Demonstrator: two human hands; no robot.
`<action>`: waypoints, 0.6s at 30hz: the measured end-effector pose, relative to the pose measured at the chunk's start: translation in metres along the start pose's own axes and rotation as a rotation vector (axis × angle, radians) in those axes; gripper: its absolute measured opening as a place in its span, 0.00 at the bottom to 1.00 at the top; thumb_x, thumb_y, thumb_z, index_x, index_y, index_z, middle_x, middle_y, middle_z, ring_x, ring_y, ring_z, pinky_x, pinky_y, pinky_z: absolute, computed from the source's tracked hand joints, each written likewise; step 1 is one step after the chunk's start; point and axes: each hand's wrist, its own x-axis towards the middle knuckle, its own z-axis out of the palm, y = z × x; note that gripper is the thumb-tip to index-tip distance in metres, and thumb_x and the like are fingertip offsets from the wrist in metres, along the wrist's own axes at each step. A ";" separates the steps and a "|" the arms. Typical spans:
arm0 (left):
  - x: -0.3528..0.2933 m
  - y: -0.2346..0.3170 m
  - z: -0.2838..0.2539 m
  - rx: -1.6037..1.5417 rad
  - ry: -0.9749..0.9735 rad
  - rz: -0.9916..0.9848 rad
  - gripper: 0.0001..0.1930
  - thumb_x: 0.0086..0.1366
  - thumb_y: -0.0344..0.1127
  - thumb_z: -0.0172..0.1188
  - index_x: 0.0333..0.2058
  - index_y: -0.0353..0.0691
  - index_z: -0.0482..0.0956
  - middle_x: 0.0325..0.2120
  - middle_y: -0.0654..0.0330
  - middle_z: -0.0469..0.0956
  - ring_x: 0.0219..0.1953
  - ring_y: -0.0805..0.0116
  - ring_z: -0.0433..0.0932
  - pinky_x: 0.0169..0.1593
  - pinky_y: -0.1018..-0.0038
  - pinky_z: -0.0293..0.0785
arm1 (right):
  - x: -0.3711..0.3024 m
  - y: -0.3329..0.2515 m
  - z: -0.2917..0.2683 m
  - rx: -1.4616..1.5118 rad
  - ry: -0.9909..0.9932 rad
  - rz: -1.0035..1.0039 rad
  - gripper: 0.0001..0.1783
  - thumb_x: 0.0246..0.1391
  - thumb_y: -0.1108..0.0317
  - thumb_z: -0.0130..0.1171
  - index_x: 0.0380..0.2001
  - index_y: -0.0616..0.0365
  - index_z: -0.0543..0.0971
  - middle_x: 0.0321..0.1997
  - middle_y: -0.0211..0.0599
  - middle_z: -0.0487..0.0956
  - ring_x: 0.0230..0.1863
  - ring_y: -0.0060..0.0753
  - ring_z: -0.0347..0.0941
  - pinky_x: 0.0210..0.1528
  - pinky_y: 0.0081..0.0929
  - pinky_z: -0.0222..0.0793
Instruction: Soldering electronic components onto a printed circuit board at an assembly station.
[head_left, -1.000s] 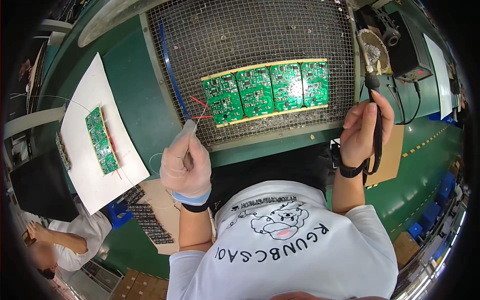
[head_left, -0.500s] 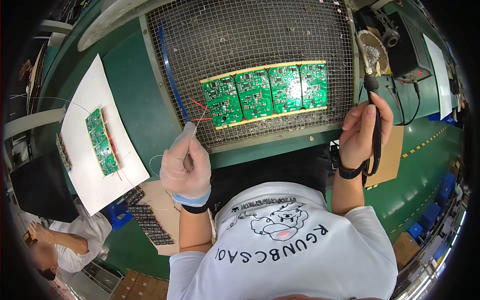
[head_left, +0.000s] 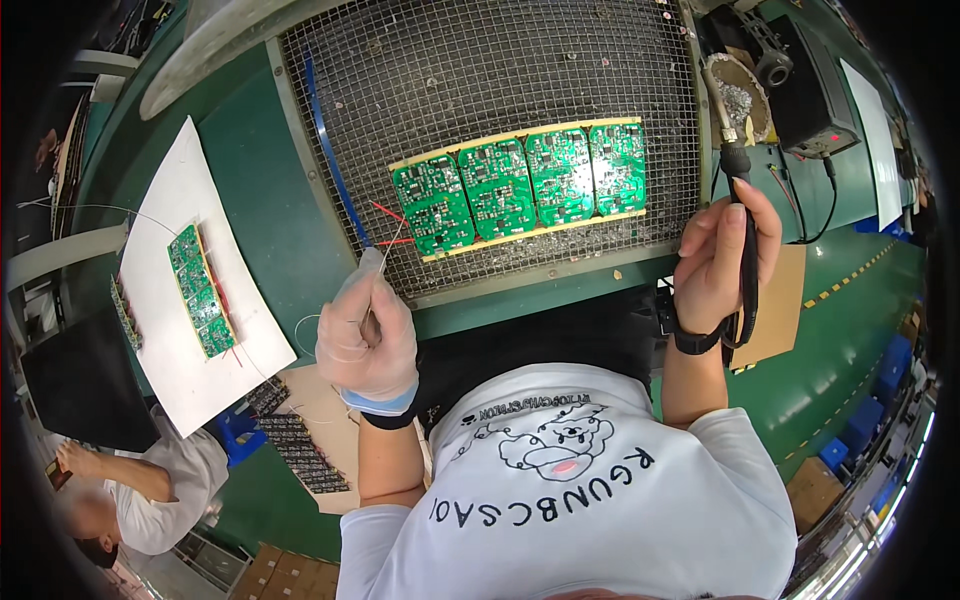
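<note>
My left hand [head_left: 368, 335], in a thin translucent glove, pinches a fine silvery solder wire [head_left: 402, 240]. Its straight end points up toward the left edge of a panel of green circuit boards [head_left: 500, 190], while the rest loops loosely beside the glove. Two short red wires [head_left: 388, 211] stick out of that edge of the panel. Bare, my right hand [head_left: 722, 262] grips a black-handled soldering iron [head_left: 737, 165] to the right of the panel. The iron's metal end lies over or against the rim of a small dish [head_left: 742, 100] of silvery bits; contact is unclear.
The panel rests on a framed wire mesh [head_left: 480, 75], with a blue strip [head_left: 330, 150] along its left. Another green board panel [head_left: 200, 290] lies on a white sheet [head_left: 240, 330]. A black box [head_left: 815, 95] stands by the dish. Another person [head_left: 150, 485] sits at lower left.
The whole view has shifted slightly, moving the mesh and boards a little leftward. Both hands keep their holds on the solder wire and the soldering iron.
</note>
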 end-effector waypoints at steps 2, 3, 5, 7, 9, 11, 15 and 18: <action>0.000 0.001 -0.001 -0.017 -0.023 -0.028 0.08 0.60 0.22 0.62 0.38 0.35 0.81 0.34 0.54 0.85 0.22 0.77 0.74 0.26 0.82 0.70 | 0.000 0.000 0.000 -0.002 -0.003 0.000 0.13 0.67 0.71 0.48 0.52 0.63 0.72 0.24 0.33 0.72 0.18 0.18 0.62 0.19 0.15 0.58; 0.000 0.001 -0.001 0.005 -0.020 -0.041 0.08 0.60 0.22 0.62 0.38 0.35 0.81 0.34 0.54 0.85 0.22 0.77 0.74 0.26 0.82 0.70 | 0.000 0.000 0.000 -0.002 -0.002 0.000 0.13 0.67 0.71 0.48 0.52 0.63 0.72 0.24 0.33 0.72 0.18 0.18 0.62 0.19 0.15 0.58; 0.000 0.001 -0.002 -0.014 -0.021 -0.015 0.08 0.60 0.22 0.61 0.39 0.34 0.81 0.35 0.53 0.85 0.23 0.75 0.76 0.28 0.82 0.71 | 0.000 0.000 0.000 -0.001 -0.002 -0.001 0.13 0.67 0.71 0.48 0.52 0.63 0.72 0.24 0.33 0.72 0.18 0.18 0.62 0.19 0.15 0.59; 0.000 0.001 -0.002 -0.023 -0.022 -0.002 0.08 0.60 0.21 0.61 0.39 0.33 0.81 0.35 0.52 0.84 0.24 0.75 0.76 0.28 0.81 0.72 | 0.000 0.000 0.000 0.000 0.000 -0.001 0.13 0.66 0.71 0.48 0.52 0.63 0.72 0.24 0.33 0.72 0.18 0.18 0.62 0.19 0.15 0.59; 0.000 0.001 -0.001 -0.017 -0.026 -0.005 0.08 0.61 0.21 0.61 0.40 0.32 0.81 0.35 0.51 0.84 0.26 0.74 0.77 0.30 0.81 0.73 | 0.000 0.001 0.000 0.045 0.017 -0.004 0.13 0.65 0.72 0.50 0.51 0.65 0.73 0.25 0.34 0.74 0.17 0.18 0.63 0.19 0.13 0.59; -0.001 0.001 -0.001 -0.014 -0.029 -0.006 0.08 0.61 0.21 0.61 0.40 0.32 0.81 0.36 0.50 0.84 0.26 0.73 0.78 0.30 0.81 0.73 | 0.000 0.002 0.000 0.067 0.026 -0.005 0.13 0.65 0.73 0.52 0.50 0.66 0.73 0.26 0.35 0.75 0.16 0.18 0.64 0.19 0.13 0.59; -0.001 0.001 -0.001 -0.032 -0.022 -0.019 0.08 0.61 0.22 0.61 0.40 0.32 0.80 0.35 0.50 0.84 0.26 0.72 0.78 0.31 0.80 0.74 | 0.000 0.003 -0.001 0.072 0.012 -0.013 0.13 0.65 0.73 0.52 0.50 0.66 0.73 0.26 0.35 0.75 0.17 0.18 0.64 0.19 0.13 0.60; 0.000 0.001 -0.001 -0.036 -0.029 0.021 0.08 0.61 0.22 0.61 0.41 0.32 0.81 0.34 0.51 0.84 0.26 0.71 0.78 0.32 0.80 0.74 | 0.000 0.003 -0.001 0.077 0.028 -0.009 0.13 0.64 0.73 0.52 0.50 0.66 0.73 0.26 0.35 0.75 0.17 0.18 0.64 0.19 0.13 0.60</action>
